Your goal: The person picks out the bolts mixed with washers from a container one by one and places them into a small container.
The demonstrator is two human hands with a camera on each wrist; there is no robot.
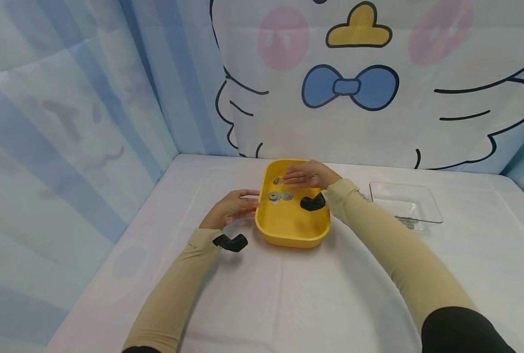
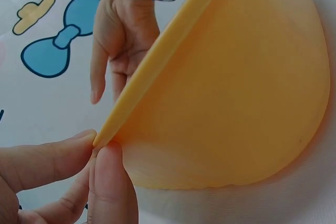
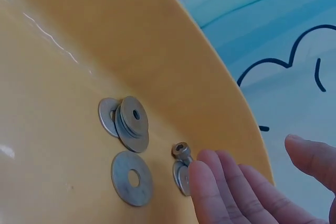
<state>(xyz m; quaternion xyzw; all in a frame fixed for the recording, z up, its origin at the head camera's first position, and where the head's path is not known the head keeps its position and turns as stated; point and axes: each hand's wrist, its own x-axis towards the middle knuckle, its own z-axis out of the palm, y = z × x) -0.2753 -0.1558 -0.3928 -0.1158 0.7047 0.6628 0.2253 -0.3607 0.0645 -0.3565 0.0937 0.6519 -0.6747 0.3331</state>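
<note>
A yellow tray [image 1: 293,225] stands on the white-covered table. My left hand [image 1: 233,208] pinches its left rim between thumb [image 2: 47,161] and finger. Over the far half of the tray is my right hand [image 1: 308,175], its fingers [image 3: 231,182] straight and the thumb apart. Right at those fingertips lie a socket-head bolt [image 3: 181,150] and washers [image 3: 181,177], partly hidden by the hand. Nearer the tray's left side, several flat washers [image 1: 274,196] are piled together, and a single washer [image 3: 131,178] lies beside the pile.
To the right stands a clear plastic box [image 1: 405,201] with small metal pieces [image 1: 409,223] at its near side. A printed curtain [image 1: 350,132] hangs behind the table, and another [image 1: 67,147] along the left.
</note>
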